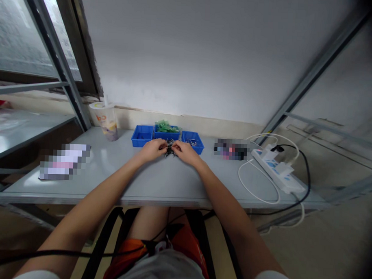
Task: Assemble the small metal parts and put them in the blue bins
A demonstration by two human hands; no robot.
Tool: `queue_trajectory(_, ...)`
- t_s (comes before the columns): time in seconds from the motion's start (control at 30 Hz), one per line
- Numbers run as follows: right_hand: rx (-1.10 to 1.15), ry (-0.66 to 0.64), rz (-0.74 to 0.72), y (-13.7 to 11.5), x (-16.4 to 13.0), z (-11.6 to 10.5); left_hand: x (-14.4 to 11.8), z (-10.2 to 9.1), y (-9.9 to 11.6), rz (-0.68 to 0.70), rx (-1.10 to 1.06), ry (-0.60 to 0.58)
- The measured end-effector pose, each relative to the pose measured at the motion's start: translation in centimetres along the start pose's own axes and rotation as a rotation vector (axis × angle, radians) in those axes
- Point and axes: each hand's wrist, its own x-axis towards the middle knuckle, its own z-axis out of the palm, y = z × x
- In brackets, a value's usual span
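My left hand (153, 149) and my right hand (185, 151) meet over a small pile of dark metal parts (170, 148) on the grey table (160, 183). Both hands have their fingers curled onto the pile. Just behind them stand three blue bins in a row: the left bin (142, 136) looks empty, the middle bin (166, 132) holds green pieces, and the right bin (192, 141) holds small metal bits. How each finger grips the parts is too small to tell.
A drink cup with a straw (105, 120) stands at the back left. A white power strip (278, 170) with white and black cables (303, 188) lies at the right. A metal rack post (59, 57) rises at the left; the wall is close behind.
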Motion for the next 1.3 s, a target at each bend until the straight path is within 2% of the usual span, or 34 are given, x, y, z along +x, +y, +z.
queue_trajectory(0.1, 0.007, -0.007, -0.003, -0.1, 0.0, 0.0, 0.1, -0.4, -0.2, -0.019, 0.063, 0.058)
queue_trajectory(0.17, -0.009, -0.016, 0.015, -0.1, 0.0, 0.0, 0.1, -0.9, -0.8, -0.078, 0.162, 0.171)
queue_trajectory(0.23, -0.045, -0.041, 0.039, 0.0, 0.0, 0.0, -0.1, -1.5, -1.8, -0.193, 0.282, 0.295)
queue_trajectory(0.37, -0.145, -0.14, 0.043, 0.5, 0.0, 0.4, -0.5, -2.5, -3.7, -0.403, 0.467, 0.298)
queue_trajectory(0.47, -0.215, -0.21, 0.031, 1.0, -0.1, 0.7, -0.5, -2.6, -3.9, -0.39, 0.5, 0.308)
queue_trajectory(0.57, -0.266, -0.265, 0.028, 1.2, -0.1, 0.9, -0.1, -1.9, -3.1, -0.154, 0.383, 0.193)
queue_trajectory(0.67, -0.298, -0.287, 0.039, 1.2, -0.1, 1.0, 0.2, -0.5, -2.3, 0.069, 0.236, -0.062)
queue_trajectory(0.77, -0.319, -0.291, 0.057, 1.0, -0.1, 0.9, 0.2, 1.1, -2.2, 0.086, 0.209, -0.189)
queue_trajectory(0.87, -0.338, -0.295, 0.073, 0.7, -0.1, 0.8, 0.1, 2.1, -2.8, 0.13, 0.169, -0.247)
queue_trajectory(1.07, -0.327, -0.299, 0.079, 0.2, -0.2, 0.6, 0.2, 2.1, -3.2, 0.153, 0.162, -0.257)
queue_trajectory(1.3, -0.33, -0.275, 0.089, 0.2, -0.2, 0.8, 0.3, 2.0, -3.1, 0.061, 0.161, -0.263)
